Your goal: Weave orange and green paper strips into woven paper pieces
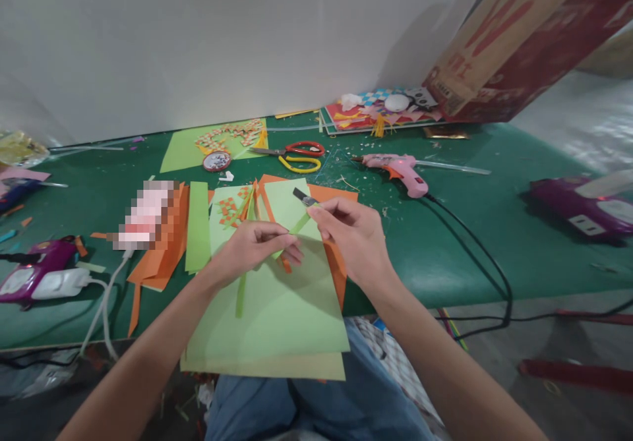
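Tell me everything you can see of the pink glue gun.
The glue gun has a pink, plastic-looking body, an orange trigger, a dark nozzle and a small red glow on its side. It lies on its side on the green tabletop, right of the scissors, nozzle pointing left. A translucent stick extends from its rear, and a black cord leaves the handle. Neither hand touches it.

1. The place looks like a small paper-craft workshop, its green-covered worktable [494, 210] spanning nine to three o'clock.
2. Paper sheets [284, 322] lie at six o'clock, scissors [283, 153] at eleven, a pink glue gun [393, 164] at two.
3. Woven paper pieces [250, 130] rest at ten o'clock.
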{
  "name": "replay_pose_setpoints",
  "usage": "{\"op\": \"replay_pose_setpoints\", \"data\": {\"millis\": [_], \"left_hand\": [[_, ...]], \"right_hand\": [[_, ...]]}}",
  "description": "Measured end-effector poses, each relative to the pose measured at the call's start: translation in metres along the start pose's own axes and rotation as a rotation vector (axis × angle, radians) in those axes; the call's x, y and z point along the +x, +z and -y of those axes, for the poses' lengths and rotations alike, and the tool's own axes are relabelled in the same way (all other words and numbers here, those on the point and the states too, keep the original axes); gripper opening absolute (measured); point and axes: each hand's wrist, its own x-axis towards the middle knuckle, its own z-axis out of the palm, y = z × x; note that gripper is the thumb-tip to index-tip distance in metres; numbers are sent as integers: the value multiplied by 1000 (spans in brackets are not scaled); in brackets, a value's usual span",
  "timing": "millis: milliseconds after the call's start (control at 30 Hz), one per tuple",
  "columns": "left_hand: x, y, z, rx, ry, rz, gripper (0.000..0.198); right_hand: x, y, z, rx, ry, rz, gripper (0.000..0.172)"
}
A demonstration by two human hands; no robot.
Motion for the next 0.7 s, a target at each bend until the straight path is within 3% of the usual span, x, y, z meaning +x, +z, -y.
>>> {"op": "replay_pose_setpoints", "data": {"millis": [367,700], "left_hand": [[-1,3,1,84,48,-30,23],[-1,4,0,124,76,28,25]], "right_hand": [[3,-1,0,82,22,-93,19],[3,-1,0,89,23,-90,18]]}}
